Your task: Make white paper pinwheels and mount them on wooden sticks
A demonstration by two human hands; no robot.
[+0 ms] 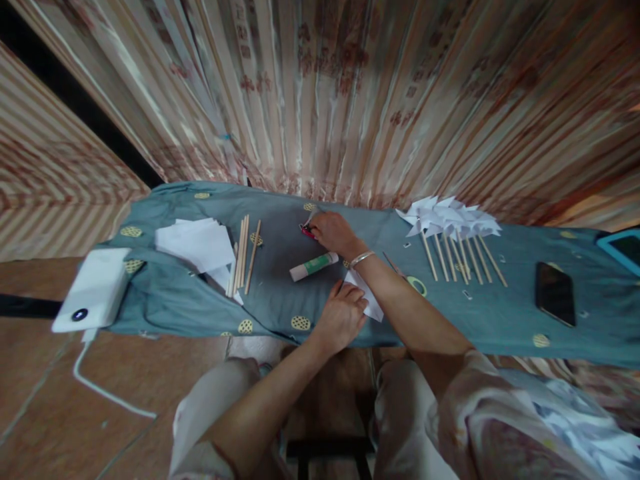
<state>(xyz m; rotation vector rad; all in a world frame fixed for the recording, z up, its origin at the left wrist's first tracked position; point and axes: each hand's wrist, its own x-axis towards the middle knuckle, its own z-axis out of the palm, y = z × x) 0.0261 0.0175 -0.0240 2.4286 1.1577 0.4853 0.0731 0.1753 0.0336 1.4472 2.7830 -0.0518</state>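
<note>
My right hand [334, 232] reaches to the far side of the cloth, its fingers closed on a small red and silver tool [307, 231] whose exact kind I cannot make out. Closer to me, my left hand [343, 313] has its fingers curled on a white paper piece [373, 303], which partly shows from under it. A thin dark thing at the left fingers is too small to name. Between the hands lies a green and white glue stick [315, 265]. Scissors with a green-rimmed handle [417, 286] rest beside my right forearm.
White paper sheets [195, 243] and several wooden sticks [241, 257] lie at the left. Paper pinwheels on sticks [453, 220] are lined up at the right, before a phone [555, 293]. A white power bank [93, 290] with a cable sits at the left edge. A curtain [320, 100] hangs behind.
</note>
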